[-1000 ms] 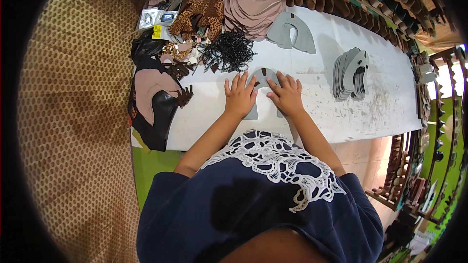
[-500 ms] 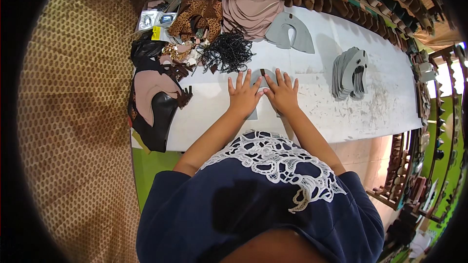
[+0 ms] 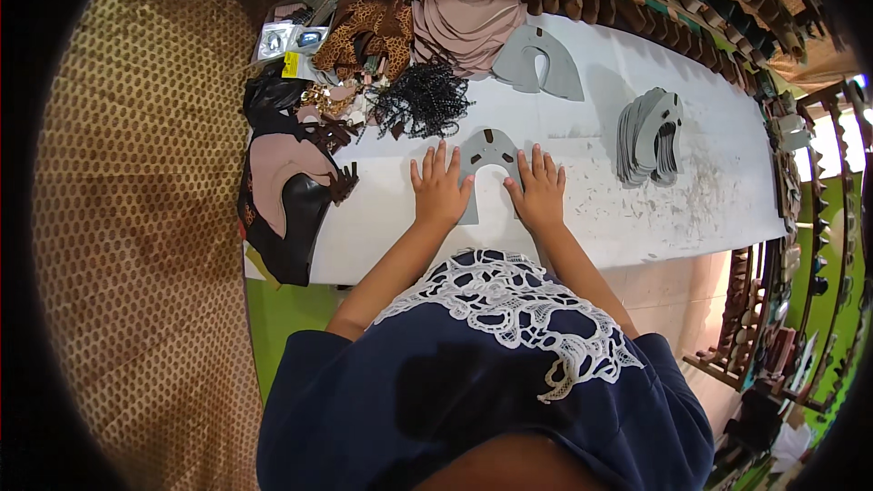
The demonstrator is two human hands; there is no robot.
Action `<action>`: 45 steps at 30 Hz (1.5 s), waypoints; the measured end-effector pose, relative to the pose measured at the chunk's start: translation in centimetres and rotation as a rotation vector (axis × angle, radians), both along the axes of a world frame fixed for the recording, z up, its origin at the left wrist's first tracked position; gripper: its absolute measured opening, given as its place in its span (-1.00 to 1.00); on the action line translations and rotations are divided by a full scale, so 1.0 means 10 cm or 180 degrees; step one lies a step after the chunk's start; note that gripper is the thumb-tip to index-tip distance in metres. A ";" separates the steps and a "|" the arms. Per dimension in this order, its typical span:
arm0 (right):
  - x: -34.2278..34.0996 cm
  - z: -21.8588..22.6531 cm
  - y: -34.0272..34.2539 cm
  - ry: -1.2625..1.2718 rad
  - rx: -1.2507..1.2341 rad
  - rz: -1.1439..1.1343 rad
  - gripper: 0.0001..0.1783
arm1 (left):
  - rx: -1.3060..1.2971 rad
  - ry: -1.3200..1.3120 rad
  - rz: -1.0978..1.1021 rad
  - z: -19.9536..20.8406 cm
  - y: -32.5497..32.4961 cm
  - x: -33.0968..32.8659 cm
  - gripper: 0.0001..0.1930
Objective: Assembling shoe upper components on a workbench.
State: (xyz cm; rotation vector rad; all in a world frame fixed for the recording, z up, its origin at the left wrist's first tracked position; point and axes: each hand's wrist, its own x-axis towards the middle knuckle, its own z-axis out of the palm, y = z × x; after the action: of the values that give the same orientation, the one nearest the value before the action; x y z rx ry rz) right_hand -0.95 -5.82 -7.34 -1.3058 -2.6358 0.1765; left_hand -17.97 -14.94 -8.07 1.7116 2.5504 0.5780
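A grey U-shaped shoe upper (image 3: 491, 153) lies flat on the white-covered table in front of me, its rounded end pointing away. Small dark brown patches show at its top and on both sides of the curve. My left hand (image 3: 441, 195) rests palm down at its left edge, fingers stretched out. At the right edge lies my right hand (image 3: 540, 193), also flat with fingers apart. Both hands touch or partly cover the sides of the piece, and neither grips anything.
A stack of similar grey uppers (image 3: 639, 139) stands to the right. Farther back lie more grey pieces (image 3: 558, 68), a pink pile (image 3: 468, 18), leopard-print material (image 3: 386, 23) and tangled black trim (image 3: 420, 102). Black and pink pieces (image 3: 282, 168) hang over the left edge. Shoe racks (image 3: 818, 245) stand right.
My hands have moved apart from the top middle of the grey upper to its two sides. Its curve and brown patches now show.
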 end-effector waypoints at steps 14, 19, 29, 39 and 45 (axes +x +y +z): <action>0.08 -0.10 0.13 0.1026 -0.0315 -0.0163 -0.41 | 0.0563 -0.0611 0.0231 0.06 -0.05 -0.01 -0.88; 0.01 -0.08 0.16 0.0932 -0.0318 -0.0222 -0.41 | 0.0738 -0.0651 0.0199 0.06 -0.07 -0.02 -0.92; -0.15 -0.07 0.50 0.0568 -0.0473 0.0076 -0.51 | 0.1029 -0.0841 0.0264 -0.03 -0.07 -0.08 -0.89; -0.11 -0.05 0.61 0.0913 -0.0562 0.0543 -0.73 | 0.0487 -0.0697 0.0250 0.08 0.13 0.00 -0.70; 0.06 0.18 0.84 0.1648 -0.2182 0.0495 -0.73 | 0.0246 -0.0962 0.0429 0.31 0.30 0.08 -0.69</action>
State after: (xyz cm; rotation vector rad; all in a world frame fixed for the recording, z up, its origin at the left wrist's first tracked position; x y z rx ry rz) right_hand -0.31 2.60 -5.57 -0.9998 -2.2731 1.3353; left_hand -17.16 -11.96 -4.95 1.3547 2.4652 0.8782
